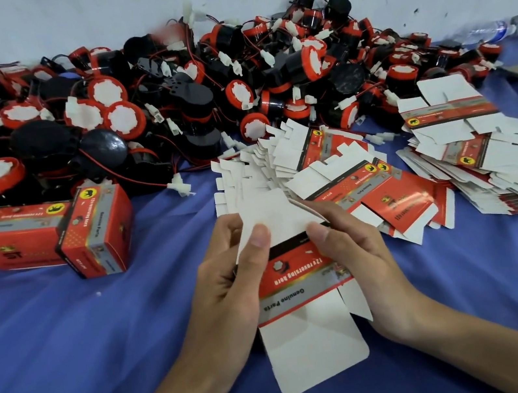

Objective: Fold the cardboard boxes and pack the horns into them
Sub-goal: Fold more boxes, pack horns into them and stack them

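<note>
You are holding one flat box blank (294,279) between both hands, just above the blue cloth (70,348). Your left hand (228,287) is gripping its left edge, thumb lying across the white upper flap; your right hand (357,258) is pinching the right edge, thumb on the black band. The blank is showing a red and grey printed middle, reading "12V reversing horn" and "Genuine Parts" upside down, with white flaps at both ends. Loose blanks (333,177) are fanning out just beyond; two folded boxes (61,232) are standing at left, touching the horn pile (165,95)
</note>
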Demonstrator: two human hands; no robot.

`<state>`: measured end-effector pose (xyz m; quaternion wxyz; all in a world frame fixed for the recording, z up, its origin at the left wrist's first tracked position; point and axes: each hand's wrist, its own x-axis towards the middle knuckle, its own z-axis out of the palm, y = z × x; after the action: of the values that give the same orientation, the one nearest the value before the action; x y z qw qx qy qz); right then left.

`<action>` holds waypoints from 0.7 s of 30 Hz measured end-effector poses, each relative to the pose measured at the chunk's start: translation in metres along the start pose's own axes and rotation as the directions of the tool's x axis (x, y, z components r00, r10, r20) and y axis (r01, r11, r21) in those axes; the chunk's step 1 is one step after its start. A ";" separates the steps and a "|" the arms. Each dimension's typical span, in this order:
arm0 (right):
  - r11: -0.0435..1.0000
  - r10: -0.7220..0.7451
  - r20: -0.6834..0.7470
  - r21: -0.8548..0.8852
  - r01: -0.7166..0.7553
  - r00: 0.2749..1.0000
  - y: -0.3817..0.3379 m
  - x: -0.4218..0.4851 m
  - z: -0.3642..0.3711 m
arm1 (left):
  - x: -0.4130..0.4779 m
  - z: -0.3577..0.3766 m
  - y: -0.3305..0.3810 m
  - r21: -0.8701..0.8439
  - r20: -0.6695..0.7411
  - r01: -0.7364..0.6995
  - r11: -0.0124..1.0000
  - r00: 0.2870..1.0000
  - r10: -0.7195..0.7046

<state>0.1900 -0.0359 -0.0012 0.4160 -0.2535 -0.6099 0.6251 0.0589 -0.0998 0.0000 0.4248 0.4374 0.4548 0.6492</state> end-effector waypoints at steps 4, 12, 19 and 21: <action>0.999 -0.028 -0.009 -0.035 0.028 1.000 -0.002 0.000 0.000 | -0.001 0.002 0.000 0.058 -0.038 -0.048 0.997 0.998 0.050; 0.992 -0.061 -0.052 -0.110 0.055 0.997 -0.001 -0.006 0.001 | -0.007 0.004 0.001 0.027 -0.058 -0.108 0.994 0.992 0.110; 0.997 0.017 -0.038 -0.072 -0.020 0.999 0.001 -0.007 0.001 | -0.004 0.003 -0.001 0.061 -0.079 -0.138 0.989 0.987 0.142; 0.996 0.011 -0.043 -0.092 -0.015 0.999 0.002 -0.007 0.001 | -0.002 0.000 -0.004 0.116 -0.067 -0.097 0.988 0.992 0.105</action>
<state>0.1919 -0.0421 -0.0040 0.4127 -0.2896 -0.6275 0.5934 0.0602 -0.1009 -0.0043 0.3491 0.4594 0.4829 0.6587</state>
